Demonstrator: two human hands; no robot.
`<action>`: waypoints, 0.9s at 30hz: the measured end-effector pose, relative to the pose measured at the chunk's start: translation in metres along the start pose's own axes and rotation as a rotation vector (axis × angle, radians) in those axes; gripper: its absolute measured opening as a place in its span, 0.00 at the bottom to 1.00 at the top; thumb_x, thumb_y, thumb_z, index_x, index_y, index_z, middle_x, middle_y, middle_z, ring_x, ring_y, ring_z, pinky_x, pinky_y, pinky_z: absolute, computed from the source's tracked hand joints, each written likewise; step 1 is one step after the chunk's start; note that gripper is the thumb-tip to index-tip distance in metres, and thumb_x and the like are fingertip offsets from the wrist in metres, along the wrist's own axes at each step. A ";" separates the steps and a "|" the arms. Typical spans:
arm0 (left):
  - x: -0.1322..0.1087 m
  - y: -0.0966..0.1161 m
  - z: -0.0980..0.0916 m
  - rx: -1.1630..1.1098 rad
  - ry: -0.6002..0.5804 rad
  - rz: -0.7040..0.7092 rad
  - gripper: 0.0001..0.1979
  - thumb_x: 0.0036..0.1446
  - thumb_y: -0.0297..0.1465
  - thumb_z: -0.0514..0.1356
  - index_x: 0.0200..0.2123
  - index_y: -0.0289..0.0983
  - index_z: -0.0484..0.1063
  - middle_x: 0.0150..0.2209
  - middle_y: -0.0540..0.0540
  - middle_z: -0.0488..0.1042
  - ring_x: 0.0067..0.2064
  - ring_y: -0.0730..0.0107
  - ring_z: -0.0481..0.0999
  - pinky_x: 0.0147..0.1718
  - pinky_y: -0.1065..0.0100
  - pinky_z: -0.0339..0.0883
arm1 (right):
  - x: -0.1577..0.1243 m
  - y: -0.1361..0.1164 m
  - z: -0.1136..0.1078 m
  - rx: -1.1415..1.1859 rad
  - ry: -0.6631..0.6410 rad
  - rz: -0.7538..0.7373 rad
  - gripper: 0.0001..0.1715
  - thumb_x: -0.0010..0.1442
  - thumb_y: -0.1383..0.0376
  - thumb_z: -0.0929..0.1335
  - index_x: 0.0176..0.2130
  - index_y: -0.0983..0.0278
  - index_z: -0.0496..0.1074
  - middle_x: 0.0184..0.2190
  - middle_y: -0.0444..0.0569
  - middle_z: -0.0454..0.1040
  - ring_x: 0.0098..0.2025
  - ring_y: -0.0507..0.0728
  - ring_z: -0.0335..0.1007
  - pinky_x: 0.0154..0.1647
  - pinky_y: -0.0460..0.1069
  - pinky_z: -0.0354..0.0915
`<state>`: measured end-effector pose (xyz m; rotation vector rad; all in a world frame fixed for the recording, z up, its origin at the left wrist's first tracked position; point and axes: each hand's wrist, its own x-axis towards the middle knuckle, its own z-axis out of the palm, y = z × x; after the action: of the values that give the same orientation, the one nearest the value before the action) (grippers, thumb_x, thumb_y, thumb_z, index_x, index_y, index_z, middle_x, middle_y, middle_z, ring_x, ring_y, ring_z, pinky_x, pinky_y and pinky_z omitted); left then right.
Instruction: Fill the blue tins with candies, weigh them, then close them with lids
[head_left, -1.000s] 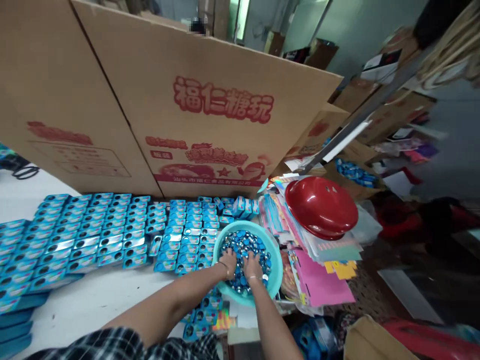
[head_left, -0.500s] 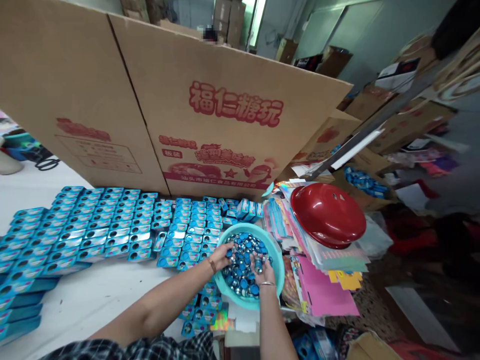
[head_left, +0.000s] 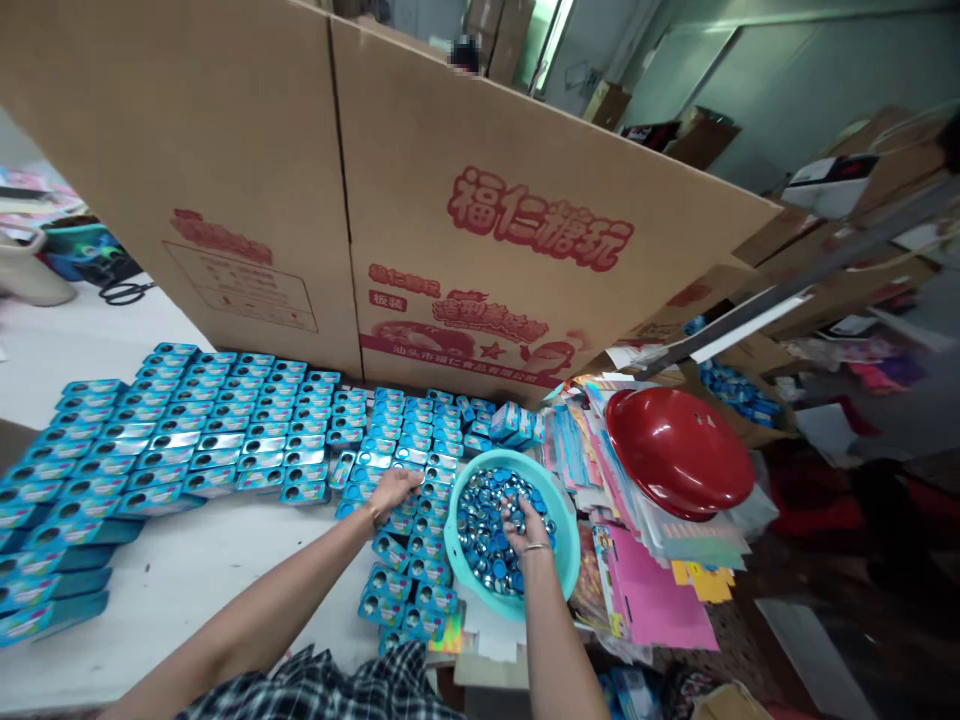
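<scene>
My left hand (head_left: 394,492) is over the rows of small blue boxes (head_left: 388,583), left of the basin. Its fingertips are pinched together at the box tops; whatever they hold is too small to make out. Each box has a dark round opening in its face. Inside the turquoise basin (head_left: 568,520) my right hand (head_left: 527,528) is palm up, fingers curled around a few small round blue-and-silver pieces. Many more of these round pieces (head_left: 480,530) lie loose in the basin around it.
A tall cardboard panel (head_left: 420,200) stands behind the boxes. More blue boxes (head_left: 225,445) stand in rows on the white table (head_left: 217,590). At the right, a red bowl (head_left: 679,450) rests on stacked printed sheets beside a pink sheet (head_left: 660,590). Scissors (head_left: 126,292) lie far left.
My left hand has left the basin and moved left to the boxes. My right hand stays in the basin. The whole view has shifted slightly.
</scene>
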<state>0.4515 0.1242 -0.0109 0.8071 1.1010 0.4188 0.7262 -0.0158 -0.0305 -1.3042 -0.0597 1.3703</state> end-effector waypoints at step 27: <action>0.055 0.015 0.021 0.531 0.256 -0.009 0.09 0.53 0.31 0.65 0.36 0.34 0.71 0.35 0.47 0.74 0.38 0.68 0.73 0.38 0.66 0.67 | 0.105 0.000 0.175 -1.842 -0.186 -0.320 0.09 0.58 0.57 0.69 0.37 0.60 0.73 0.43 0.50 0.75 0.44 0.57 0.71 0.38 0.46 0.58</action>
<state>0.4943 0.1630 -0.0294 1.2366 1.4832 0.2234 0.6385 0.1684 -0.0310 -2.3593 -1.9184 0.9240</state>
